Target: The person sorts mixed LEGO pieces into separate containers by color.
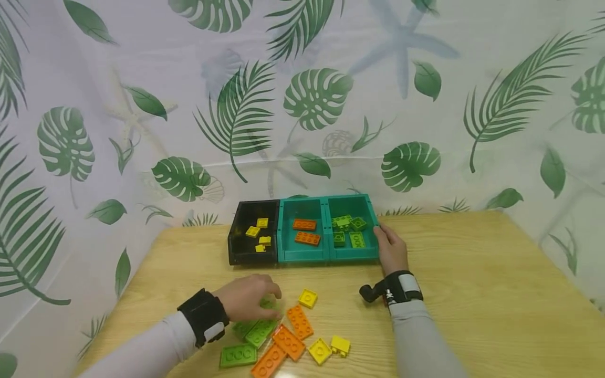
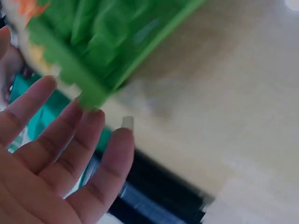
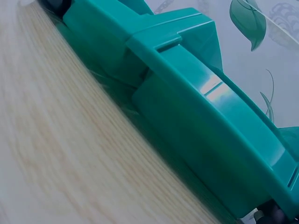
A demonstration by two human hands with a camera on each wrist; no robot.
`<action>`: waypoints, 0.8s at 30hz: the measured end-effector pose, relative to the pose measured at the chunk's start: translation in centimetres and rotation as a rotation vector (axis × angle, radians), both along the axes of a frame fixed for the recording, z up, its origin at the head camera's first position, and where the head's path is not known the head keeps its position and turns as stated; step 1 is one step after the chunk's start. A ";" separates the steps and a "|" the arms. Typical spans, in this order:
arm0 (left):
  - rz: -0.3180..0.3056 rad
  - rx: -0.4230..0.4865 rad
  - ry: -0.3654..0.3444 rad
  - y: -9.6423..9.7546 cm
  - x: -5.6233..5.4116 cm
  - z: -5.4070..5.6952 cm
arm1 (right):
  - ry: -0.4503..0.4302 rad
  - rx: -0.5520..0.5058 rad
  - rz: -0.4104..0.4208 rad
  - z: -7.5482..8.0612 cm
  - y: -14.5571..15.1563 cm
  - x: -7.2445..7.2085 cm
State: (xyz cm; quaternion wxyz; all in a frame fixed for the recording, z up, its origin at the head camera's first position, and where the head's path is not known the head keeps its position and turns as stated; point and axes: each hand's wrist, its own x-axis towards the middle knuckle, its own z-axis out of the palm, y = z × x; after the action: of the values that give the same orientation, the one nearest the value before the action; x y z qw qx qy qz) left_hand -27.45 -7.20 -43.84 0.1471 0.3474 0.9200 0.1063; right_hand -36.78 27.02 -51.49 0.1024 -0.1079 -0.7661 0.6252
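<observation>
My left hand (image 1: 250, 299) reaches over a pile of green bricks (image 1: 238, 355), thumb and fingers spread around one green brick (image 1: 268, 302). Up close in the left wrist view, a blurred green brick (image 2: 98, 32) lies just beyond the fingertips, which are only slightly bent. My right hand (image 1: 392, 249) holds the right side wall of a teal bin (image 1: 352, 254), which contains several green bricks (image 1: 357, 240). The right wrist view shows this teal bin (image 3: 201, 149) from low down, mostly hiding the hand.
Left of it, a joined teal bin (image 1: 302, 255) contains two orange bricks (image 1: 307, 238), and a black bin (image 1: 252, 257) several yellow bricks (image 1: 252, 231). Loose orange bricks (image 1: 288, 342) and yellow bricks (image 1: 320, 351) lie on the wooden table (image 1: 472, 294). A leaf-patterned cloth (image 1: 331, 147) hangs behind.
</observation>
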 end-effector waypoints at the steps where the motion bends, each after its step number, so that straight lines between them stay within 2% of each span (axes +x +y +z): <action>1: -0.004 0.001 -0.010 -0.2 0.0 -0.3 | 0.004 0.001 0.000 0.1 0.0 -0.1; 7: -0.003 0.009 -0.024 -0.2 -0.5 -1.6 | 0.015 -0.007 0.014 0.1 0.0 0.0; 9: -0.002 0.021 -0.028 -0.1 -0.8 -1.6 | 0.011 -0.020 0.017 0.1 0.0 0.0; 11: 0.024 0.072 -0.055 0.1 -0.9 -1.5 | 0.000 -0.029 0.018 -0.1 -0.1 0.2; 14: 0.085 0.252 -0.163 0.9 -0.8 0.0 | -0.018 -0.034 0.026 -0.2 -0.1 0.3; 16: 0.116 0.417 -0.281 1.6 -0.8 1.5 | -0.025 -0.036 0.024 -0.3 -0.1 0.3; 18: 0.110 0.543 -0.392 2.4 -0.8 2.8 | -0.023 -0.034 0.025 -0.3 -0.1 0.2; 21: 0.048 0.605 -0.481 3.8 -0.8 4.0 | -0.019 -0.029 0.009 -0.2 -0.1 0.1; 24: 0.006 0.567 -0.498 5.0 -0.9 4.0 | -0.005 -0.029 0.006 -0.1 0.0 0.0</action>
State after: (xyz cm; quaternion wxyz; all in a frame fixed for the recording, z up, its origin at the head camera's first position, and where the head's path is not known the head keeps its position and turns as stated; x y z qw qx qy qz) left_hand -28.39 -2.22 -39.85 0.2642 0.3350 0.7911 0.4384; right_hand -36.83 27.01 -51.58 0.0972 -0.1085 -0.7575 0.6364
